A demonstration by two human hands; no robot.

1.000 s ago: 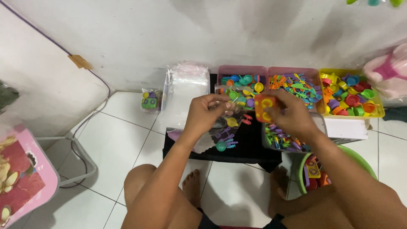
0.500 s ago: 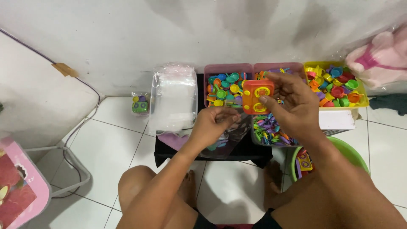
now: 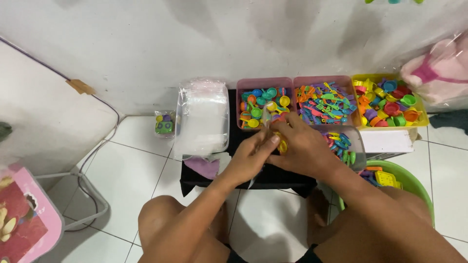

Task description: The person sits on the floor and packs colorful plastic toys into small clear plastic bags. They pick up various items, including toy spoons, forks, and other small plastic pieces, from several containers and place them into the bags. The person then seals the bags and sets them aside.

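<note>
My left hand (image 3: 251,158) and my right hand (image 3: 304,151) meet over a low black table (image 3: 204,182). Between them is a small clear plastic bag (image 3: 267,117), pinched by my left fingers. My right hand closes over yellow and orange toy pieces (image 3: 282,144) at the bag's mouth; most of them are hidden under my fingers. Just beyond the hands stands a pink bin of round toy cups (image 3: 261,103).
A pink bin of toy utensils (image 3: 322,102) and a yellow bin of toy pots (image 3: 390,104) stand along the wall. A clear tub of toys (image 3: 347,143), a white box (image 3: 390,142), a green basin (image 3: 412,182), a stack of clear bags (image 3: 202,119), a small filled bag (image 3: 165,124) and a pink stool (image 3: 29,229) surround me.
My right hand carried the orange toy from above the bins back toward me. Both hands now press together around the bag, and the orange piece is mostly hidden.
</note>
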